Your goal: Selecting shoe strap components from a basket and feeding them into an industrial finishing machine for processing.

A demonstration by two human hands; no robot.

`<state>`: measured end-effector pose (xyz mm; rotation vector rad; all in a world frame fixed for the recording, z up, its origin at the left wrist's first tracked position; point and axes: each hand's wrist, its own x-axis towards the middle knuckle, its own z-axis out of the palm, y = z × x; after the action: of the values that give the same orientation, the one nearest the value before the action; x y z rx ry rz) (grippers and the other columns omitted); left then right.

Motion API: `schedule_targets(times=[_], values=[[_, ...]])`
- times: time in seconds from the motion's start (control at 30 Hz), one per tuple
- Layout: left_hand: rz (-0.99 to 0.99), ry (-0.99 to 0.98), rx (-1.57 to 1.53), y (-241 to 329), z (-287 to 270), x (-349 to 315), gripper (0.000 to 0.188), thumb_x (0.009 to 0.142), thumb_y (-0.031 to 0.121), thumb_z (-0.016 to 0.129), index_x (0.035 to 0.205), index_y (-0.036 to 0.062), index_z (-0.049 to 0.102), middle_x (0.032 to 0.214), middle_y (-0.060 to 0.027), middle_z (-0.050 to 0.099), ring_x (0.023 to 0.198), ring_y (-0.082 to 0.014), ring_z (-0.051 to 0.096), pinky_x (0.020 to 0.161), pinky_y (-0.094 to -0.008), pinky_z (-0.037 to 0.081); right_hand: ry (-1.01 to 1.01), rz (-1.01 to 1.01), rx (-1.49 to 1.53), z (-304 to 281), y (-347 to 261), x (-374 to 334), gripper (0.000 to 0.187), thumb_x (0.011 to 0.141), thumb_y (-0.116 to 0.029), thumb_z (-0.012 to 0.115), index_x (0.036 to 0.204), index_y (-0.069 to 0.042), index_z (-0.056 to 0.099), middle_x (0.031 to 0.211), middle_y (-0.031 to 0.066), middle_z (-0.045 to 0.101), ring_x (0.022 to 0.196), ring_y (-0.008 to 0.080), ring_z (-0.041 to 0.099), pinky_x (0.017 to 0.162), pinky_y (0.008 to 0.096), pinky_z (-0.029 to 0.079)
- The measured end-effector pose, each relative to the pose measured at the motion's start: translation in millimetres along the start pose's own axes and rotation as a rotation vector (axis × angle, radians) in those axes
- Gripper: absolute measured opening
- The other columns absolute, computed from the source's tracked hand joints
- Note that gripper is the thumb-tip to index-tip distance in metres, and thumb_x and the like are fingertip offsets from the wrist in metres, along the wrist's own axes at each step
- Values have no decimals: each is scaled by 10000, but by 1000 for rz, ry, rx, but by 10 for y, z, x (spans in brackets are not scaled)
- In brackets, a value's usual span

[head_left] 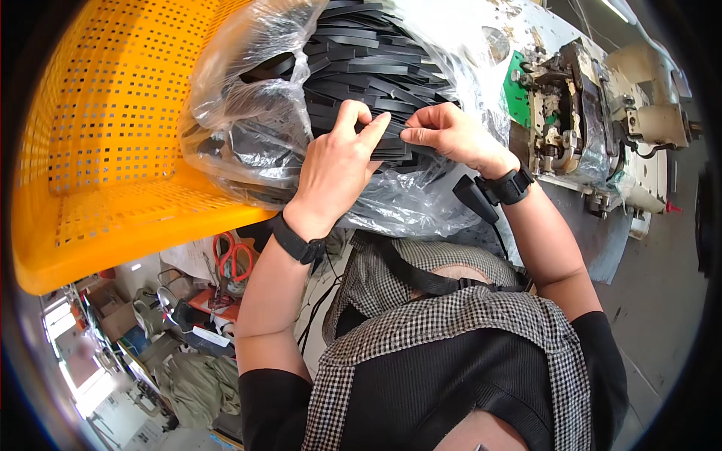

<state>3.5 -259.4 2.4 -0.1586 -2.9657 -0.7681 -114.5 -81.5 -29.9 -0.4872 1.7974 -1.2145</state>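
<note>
At the grip, we see the left hand (pixel 331 169) bent over the near strips (pixel 392 150), thumb stretched out toward the other hand, some fingers tucked out of sight; since those fingertips are partly hidden, we cannot tell whether it clasps a bundle. Facing it across a narrow gap, the right hand (pixel 460 141) brings thumb and forefinger close together by the strips' right-hand ends, and we cannot tell whether a strip is caught between them.

The relation that counts most, as we judge it, is this: the near strips lie between the two hands, their long axis running roughly from the left fingers to the right, so the left hand lies over their left part and the right hand is nearer their free ends.

Just beyond the grip, we find the heap of black strips (pixel 361 49), most lying in much the same crosswise direction, a few skewed. Around the heap and on the wearer's side of the grip spreads a clear plastic bag (pixel 410 204). Farther out, left of the grip, we have a yellow basket (pixel 158 249), and to its right, well apart, a metal machine (pixel 587 113)
</note>
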Motion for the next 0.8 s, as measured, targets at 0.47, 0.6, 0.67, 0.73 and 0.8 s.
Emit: schedule_targets(times=[0.47,0.6,0.67,0.73,0.8], values=[[222,-32,183,-90,196,181,504,685,-17,659,1179,47,579,1042,-96,591,813,-272,656,683,-363,545,-81,73,480,-42,79,-56,178,890,-244,659,860,-70,673,726,-56,623,587,24,541,506,170,416],[214,58,-45,17,56,248,315,805,57,612,1116,8,599,948,-127,628,748,-260,667,646,-365,538,-32,-30,581,-69,-52,-169,246,922,-286,614,902,-47,671,751,-3,641,591,46,560,525,178,436],[90,35,-255,11,14,272,264,839,78,604,1091,0,608,910,-125,642,724,-241,664,636,-351,524,25,-93,647,-61,-139,-196,282,915,-323,618,885,-47,673,735,-1,641,590,51,565,530,177,441],[-86,-45,-643,-9,-12,320,212,929,159,576,1051,-3,640,808,-73,669,561,-95,555,509,-240,424,132,-204,677,-81,-183,-235,283,917,-321,617,916,-41,662,779,10,653,633,50,567,580,181,451],[-280,-159,-931,87,-165,352,229,934,184,579,1062,4,643,816,-49,664,532,-49,473,472,-206,362,189,-319,586,-59,-182,-249,255,914,-295,624,932,-44,657,797,15,655,648,47,564,591,183,451]])
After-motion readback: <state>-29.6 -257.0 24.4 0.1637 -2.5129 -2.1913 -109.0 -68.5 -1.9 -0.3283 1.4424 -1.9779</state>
